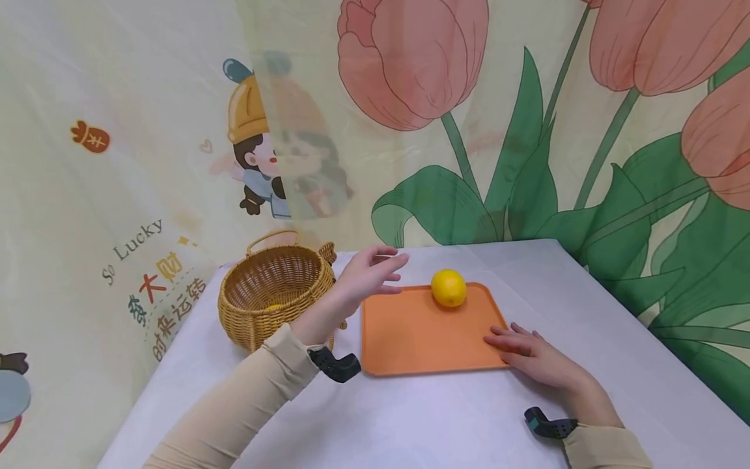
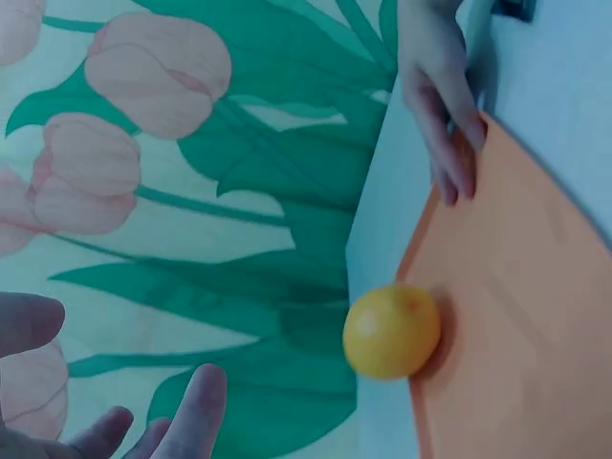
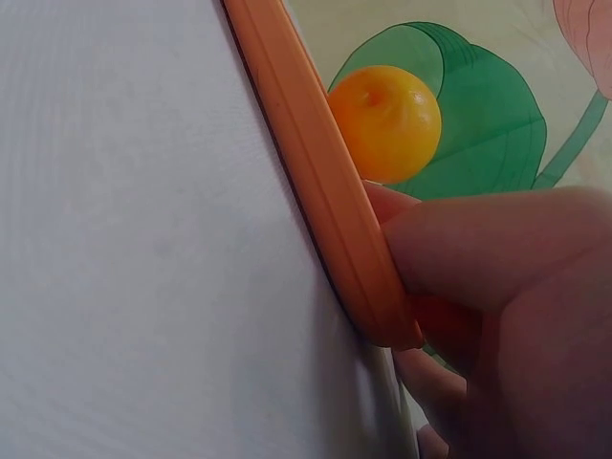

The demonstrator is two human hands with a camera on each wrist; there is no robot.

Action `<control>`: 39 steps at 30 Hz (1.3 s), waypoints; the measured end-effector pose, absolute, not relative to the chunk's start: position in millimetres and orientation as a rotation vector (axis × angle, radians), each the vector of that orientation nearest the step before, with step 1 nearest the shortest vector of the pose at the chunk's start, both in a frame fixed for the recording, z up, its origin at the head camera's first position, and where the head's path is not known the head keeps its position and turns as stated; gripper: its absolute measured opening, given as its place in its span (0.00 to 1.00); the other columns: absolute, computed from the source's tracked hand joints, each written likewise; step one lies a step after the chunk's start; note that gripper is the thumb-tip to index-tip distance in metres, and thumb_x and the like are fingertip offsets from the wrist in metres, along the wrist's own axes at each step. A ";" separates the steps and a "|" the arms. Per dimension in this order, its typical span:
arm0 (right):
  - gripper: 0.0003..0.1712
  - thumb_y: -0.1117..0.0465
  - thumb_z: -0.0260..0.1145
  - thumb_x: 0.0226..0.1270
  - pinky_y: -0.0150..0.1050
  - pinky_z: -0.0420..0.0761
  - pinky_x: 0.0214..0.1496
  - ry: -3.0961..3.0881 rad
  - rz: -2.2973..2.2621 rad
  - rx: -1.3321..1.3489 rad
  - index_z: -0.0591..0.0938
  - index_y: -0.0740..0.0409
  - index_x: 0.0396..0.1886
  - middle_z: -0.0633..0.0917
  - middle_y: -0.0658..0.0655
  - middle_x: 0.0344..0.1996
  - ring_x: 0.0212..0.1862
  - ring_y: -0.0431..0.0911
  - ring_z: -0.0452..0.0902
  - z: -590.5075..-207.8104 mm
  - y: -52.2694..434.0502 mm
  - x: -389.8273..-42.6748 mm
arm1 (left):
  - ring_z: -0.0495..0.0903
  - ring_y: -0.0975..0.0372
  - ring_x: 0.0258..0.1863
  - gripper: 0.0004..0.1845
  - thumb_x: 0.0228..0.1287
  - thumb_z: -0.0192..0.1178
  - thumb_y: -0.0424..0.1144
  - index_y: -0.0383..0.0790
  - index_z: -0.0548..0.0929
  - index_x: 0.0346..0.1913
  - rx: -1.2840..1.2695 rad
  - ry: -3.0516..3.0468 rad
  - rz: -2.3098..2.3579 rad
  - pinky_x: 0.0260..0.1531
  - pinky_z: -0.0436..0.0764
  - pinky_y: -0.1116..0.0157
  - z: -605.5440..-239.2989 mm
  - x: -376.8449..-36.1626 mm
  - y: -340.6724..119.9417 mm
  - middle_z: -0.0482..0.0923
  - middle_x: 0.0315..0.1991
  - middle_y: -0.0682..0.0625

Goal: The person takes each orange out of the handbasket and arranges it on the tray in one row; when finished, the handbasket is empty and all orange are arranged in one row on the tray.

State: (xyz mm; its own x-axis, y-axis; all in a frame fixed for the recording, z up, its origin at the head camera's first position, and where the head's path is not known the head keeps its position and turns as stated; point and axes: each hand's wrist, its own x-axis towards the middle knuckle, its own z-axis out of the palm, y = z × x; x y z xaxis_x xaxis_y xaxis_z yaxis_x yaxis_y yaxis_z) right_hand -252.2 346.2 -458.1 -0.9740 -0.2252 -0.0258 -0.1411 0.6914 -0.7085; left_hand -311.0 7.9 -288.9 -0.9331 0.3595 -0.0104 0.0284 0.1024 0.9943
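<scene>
Lemon (image 1: 448, 288) on orange tray (image 1: 410, 332), open left hand (image 1: 369, 277) just beside, flat right hand (image 1: 530, 355) on tray corner.

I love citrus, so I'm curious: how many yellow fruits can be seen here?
2. One yellow fruit sits on the orange tray near its far edge. A second barely peeks out inside the wicker basket; more may be hidden there.

**Both hands open, one raised, one flat**

The left hand (image 1: 372, 272) hovers in the air, fingers straight and loosely spread, forearm angled inward in a beige sleeve. The right hand (image 1: 530, 355) lies palm down, lower and nearer the body, fingers extended toward the left.
</scene>
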 end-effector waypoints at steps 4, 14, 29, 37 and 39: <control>0.19 0.54 0.61 0.65 0.62 0.30 0.64 2.790 -1.155 -0.308 0.79 0.39 0.55 0.68 0.53 0.64 0.70 0.60 0.37 -455.6 345.8 -252.7 | 0.77 0.53 0.47 0.29 0.59 0.63 0.49 0.36 0.68 0.58 0.419 2.210 1.928 0.37 0.80 0.61 -280.8 -322.2 -14.4 0.72 0.51 0.43; 0.19 0.54 0.61 0.65 0.61 0.31 0.64 2.810 -1.145 -0.335 0.78 0.38 0.56 0.67 0.52 0.65 0.71 0.59 0.37 -449.5 349.1 -255.3 | 0.73 0.50 0.48 0.29 0.62 0.59 0.49 0.34 0.67 0.58 0.396 2.371 1.951 0.39 0.80 0.59 -247.9 -337.1 -61.2 0.68 0.53 0.41; 0.20 0.54 0.61 0.65 0.62 0.29 0.63 2.760 -1.175 -0.294 0.78 0.39 0.57 0.67 0.53 0.65 0.70 0.60 0.35 -454.1 347.0 -251.5 | 0.70 0.44 0.53 0.33 0.64 0.56 0.53 0.33 0.63 0.63 0.110 2.375 1.938 0.46 0.76 0.55 -262.3 -367.8 -126.7 0.63 0.58 0.39; 0.20 0.55 0.62 0.64 0.62 0.29 0.63 2.777 -1.162 -0.312 0.79 0.38 0.56 0.68 0.53 0.65 0.70 0.60 0.37 -458.8 343.9 -253.9 | 0.67 0.43 0.56 0.32 0.67 0.54 0.48 0.31 0.60 0.65 0.009 2.301 1.909 0.52 0.71 0.52 -275.8 -382.5 -151.5 0.60 0.60 0.34; 0.20 0.55 0.62 0.64 0.62 0.29 0.63 2.779 -1.157 -0.318 0.79 0.38 0.56 0.68 0.52 0.64 0.70 0.60 0.37 -458.2 343.1 -254.2 | 0.66 0.44 0.57 0.35 0.66 0.54 0.49 0.32 0.56 0.68 -0.023 2.270 1.909 0.53 0.70 0.52 -278.9 -385.9 -158.5 0.59 0.62 0.33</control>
State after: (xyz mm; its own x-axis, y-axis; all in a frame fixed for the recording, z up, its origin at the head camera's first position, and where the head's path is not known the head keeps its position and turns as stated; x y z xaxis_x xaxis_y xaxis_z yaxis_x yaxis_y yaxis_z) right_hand -254.2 343.1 -458.2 -0.9715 -0.2358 -0.0249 -0.1485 0.6870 -0.7113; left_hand -385.9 -158.5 -278.9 -0.9845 0.1007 -0.1436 -0.1242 0.1780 0.9762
